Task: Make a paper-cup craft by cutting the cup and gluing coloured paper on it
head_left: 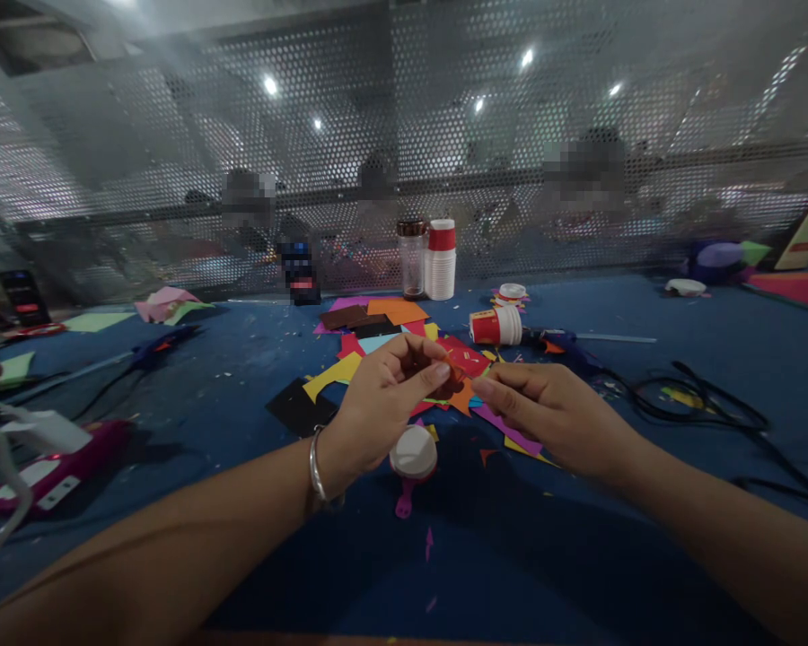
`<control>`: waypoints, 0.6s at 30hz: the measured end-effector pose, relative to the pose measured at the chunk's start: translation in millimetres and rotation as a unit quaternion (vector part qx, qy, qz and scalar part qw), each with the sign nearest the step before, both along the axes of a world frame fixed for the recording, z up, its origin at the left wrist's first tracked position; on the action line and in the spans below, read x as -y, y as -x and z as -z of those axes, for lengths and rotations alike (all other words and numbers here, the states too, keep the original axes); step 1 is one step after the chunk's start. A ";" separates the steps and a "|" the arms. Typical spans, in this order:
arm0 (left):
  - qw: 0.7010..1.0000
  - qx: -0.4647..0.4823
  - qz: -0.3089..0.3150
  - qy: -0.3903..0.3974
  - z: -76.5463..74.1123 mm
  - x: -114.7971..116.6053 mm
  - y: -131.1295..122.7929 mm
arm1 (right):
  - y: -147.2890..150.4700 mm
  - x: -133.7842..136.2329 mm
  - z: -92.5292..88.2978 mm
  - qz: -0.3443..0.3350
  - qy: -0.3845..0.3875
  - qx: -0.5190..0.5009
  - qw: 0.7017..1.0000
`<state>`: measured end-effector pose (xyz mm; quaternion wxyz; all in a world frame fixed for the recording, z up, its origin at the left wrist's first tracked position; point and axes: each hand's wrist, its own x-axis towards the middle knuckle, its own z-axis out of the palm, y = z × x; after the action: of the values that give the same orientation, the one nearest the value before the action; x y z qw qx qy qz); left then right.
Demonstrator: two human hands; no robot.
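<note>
Between the fingertips of my left hand (394, 386) is a small orange paper piece (455, 370), partly hidden by the thumb. My right hand (552, 408) is closed in a pinch just to its right; whatever lies between those fingertips is too small to make out. Below my hands a short white-topped paper cup (414, 451) stands on the blue table, with a purple paper shape (404, 501) sticking out toward me. Behind my hands lies a pile of coloured paper, including a yellow scrap (333, 374) and a black sheet (300, 405).
A stack of paper cups (441, 269) stands beside a clear bottle (412, 265) at the back. A red-and-white cup (488, 327) lies sideways near a glue gun (569, 348) with a black cable (693, 408). Left are another glue gun (162, 345) and a power strip (60, 471).
</note>
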<state>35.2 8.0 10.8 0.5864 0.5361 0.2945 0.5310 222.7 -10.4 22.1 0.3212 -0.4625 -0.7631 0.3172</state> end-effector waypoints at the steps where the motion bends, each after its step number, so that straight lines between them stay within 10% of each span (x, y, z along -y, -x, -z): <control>1: 1.000 -0.004 0.000 -0.002 -0.4 -0.5 0.3 | 0.0 -0.3 0.5 -0.002 0.004 -0.004 1.000; 18: 0.999 0.003 0.034 0.009 -2.1 -5.2 3.7 | 0.6 -0.8 4.5 0.004 0.034 -0.036 0.999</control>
<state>31.5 13.2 12.8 0.6098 0.5388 0.2788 0.5100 222.1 -9.5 17.6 0.3341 -0.4648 -0.7375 0.3584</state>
